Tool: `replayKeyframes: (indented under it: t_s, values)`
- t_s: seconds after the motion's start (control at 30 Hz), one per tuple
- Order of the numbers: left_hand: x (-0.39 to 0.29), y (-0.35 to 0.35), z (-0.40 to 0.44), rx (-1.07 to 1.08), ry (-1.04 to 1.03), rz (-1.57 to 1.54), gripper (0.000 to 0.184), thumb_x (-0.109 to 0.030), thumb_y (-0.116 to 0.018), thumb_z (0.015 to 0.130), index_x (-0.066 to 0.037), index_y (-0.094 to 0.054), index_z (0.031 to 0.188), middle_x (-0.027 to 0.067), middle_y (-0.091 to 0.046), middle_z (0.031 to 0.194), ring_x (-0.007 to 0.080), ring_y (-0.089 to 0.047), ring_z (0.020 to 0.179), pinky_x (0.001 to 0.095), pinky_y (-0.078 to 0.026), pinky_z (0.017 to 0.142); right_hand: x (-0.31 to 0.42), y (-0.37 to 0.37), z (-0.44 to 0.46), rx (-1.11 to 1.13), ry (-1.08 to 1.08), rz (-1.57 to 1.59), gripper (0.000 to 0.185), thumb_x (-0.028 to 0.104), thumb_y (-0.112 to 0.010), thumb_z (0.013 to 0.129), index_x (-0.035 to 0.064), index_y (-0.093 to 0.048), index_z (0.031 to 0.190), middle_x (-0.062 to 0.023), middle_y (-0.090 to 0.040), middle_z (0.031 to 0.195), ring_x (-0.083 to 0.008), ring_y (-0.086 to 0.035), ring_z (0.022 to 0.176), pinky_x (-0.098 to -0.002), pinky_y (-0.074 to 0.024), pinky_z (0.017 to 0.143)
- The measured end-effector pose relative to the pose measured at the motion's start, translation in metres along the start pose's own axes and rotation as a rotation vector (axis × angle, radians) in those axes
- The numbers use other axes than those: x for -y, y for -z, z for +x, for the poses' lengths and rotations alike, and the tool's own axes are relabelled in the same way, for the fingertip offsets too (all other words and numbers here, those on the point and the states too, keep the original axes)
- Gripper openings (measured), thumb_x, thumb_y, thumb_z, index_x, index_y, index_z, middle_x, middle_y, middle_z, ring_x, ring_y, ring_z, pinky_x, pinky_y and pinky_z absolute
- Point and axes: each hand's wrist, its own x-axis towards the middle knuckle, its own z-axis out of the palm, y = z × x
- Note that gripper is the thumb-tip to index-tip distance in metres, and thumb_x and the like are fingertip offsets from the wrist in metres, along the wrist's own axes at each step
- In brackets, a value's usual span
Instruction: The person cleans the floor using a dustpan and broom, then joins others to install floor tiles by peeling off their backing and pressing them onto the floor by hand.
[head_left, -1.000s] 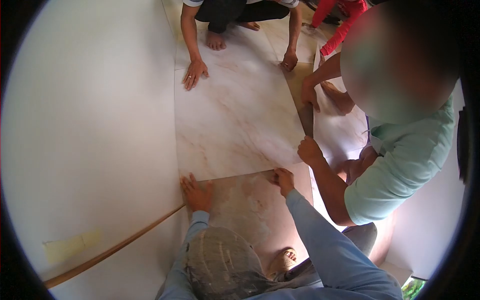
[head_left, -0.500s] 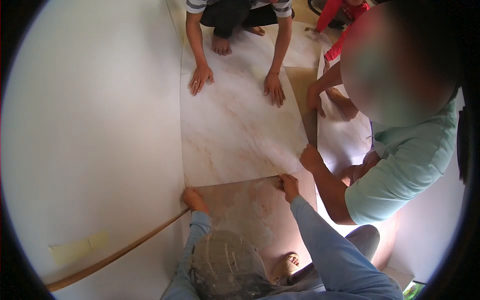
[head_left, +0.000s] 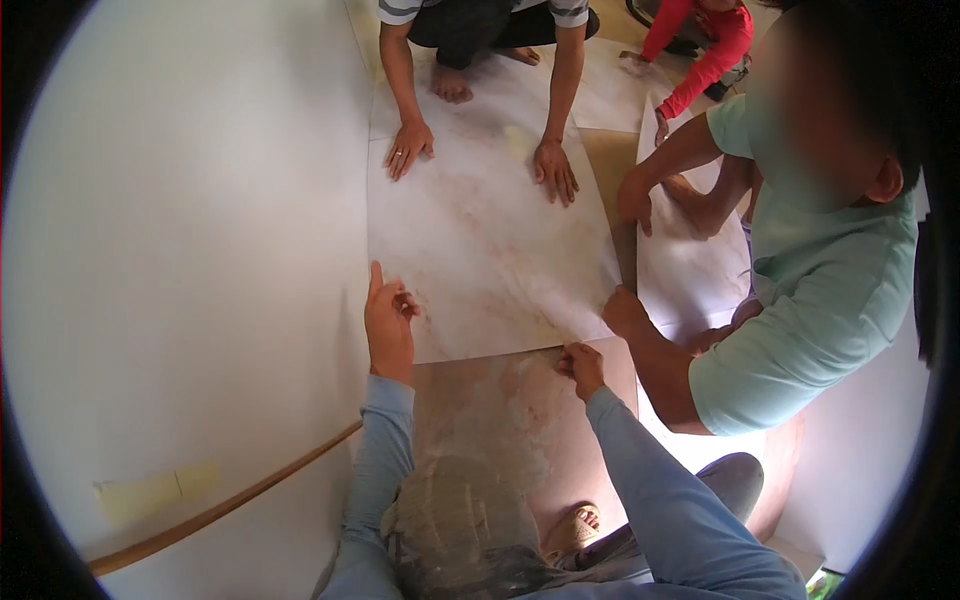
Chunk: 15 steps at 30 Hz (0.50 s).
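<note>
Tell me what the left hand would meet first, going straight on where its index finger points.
The left hand would probably meet the white wall first, beside the marbled sheet; depth is unclear, so it might instead skim along where they meet.

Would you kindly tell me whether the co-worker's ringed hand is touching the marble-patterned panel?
Touching: the head view shows the ringed hand with its fingers spread flat on the marble-patterned panel.

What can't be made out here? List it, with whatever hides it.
All in the head view:
Marbled sheet: near left corner, behind the left hand.
Right hand: whether it grips the sheet; the hand itself hides the contact.
Crouching co-worker: head, cut off by the top edge.
</note>
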Motion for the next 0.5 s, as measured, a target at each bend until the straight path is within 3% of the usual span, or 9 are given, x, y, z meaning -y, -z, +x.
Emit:
replayKeyframes:
  t_s: [0.03,0.13,0.23,0.33,0.43,0.5]
  values:
    - [-0.006,-0.001,0.003,0.033,-0.013,-0.019,0.071,-0.013,-0.053,0.095,-0.005,-0.018,0.156,-0.0007,-0.049,0.088,0.0109,-0.047,0.074,0.0294,-0.044,0.066,0.001,0.0,-0.001,-0.003,-0.007,0.002,0.015,0.022,-0.065,0.091,0.0077,-0.062,0.088,-0.0022,-0.06,0.076,-0.0128,-0.059,0.057,-0.0313,-0.0524,0.054]
    - [0.004,0.013,0.013,0.056,0.017,0.064,0.067,-0.011,-0.053,0.094,-0.007,-0.025,0.155,0.0001,-0.048,0.089,0.0099,-0.046,0.074,0.029,-0.045,0.067,-0.003,0.003,0.005,-0.022,0.002,0.018,0.015,0.02,-0.066,0.091,0.0058,-0.062,0.089,-0.0024,-0.059,0.074,-0.0128,-0.057,0.057,-0.0298,-0.0501,0.051]
    - [0.042,0.05,0.009,-0.017,0.036,0.6,0.063,-0.007,-0.054,0.092,-0.008,-0.033,0.152,0.0044,-0.055,0.096,0.014,-0.053,0.084,0.031,-0.049,0.076,-0.01,0.003,0.006,-0.032,0.009,0.023,0.015,0.019,-0.067,0.091,0.005,-0.062,0.087,-0.0025,-0.058,0.073,-0.0123,-0.056,0.057,-0.0285,-0.0473,0.049]
    - [0.108,0.105,0.005,-0.049,-0.236,1.137,0.06,-0.008,-0.057,0.091,-0.006,-0.038,0.148,0.0132,-0.057,0.115,0.0258,-0.056,0.103,0.0383,-0.048,0.091,-0.01,0.002,0.005,-0.031,0.017,0.051,0.016,0.019,-0.067,0.091,0.0049,-0.062,0.086,-0.0025,-0.058,0.072,-0.0118,-0.055,0.056,-0.028,-0.0449,0.048]
    - [0.121,0.114,-0.018,-0.054,-0.229,1.424,0.062,-0.011,-0.062,0.088,-0.007,-0.041,0.145,0.022,-0.049,0.136,0.0367,-0.043,0.128,0.0449,-0.037,0.109,-0.01,0.003,0.003,-0.034,0.022,0.037,0.017,0.02,-0.067,0.091,0.0047,-0.062,0.086,-0.0028,-0.058,0.073,-0.0117,-0.055,0.056,-0.0282,-0.0443,0.047]
    - [0.126,0.117,-0.024,-0.001,-0.234,1.431,0.064,-0.014,-0.064,0.087,-0.007,-0.041,0.146,0.0237,-0.042,0.143,0.0402,-0.037,0.134,0.0463,-0.032,0.112,-0.008,0.003,0.001,-0.023,0.011,0.01,0.017,0.022,-0.067,0.091,0.0065,-0.062,0.086,-0.0023,-0.059,0.075,-0.0117,-0.056,0.058,-0.0289,-0.0473,0.05]
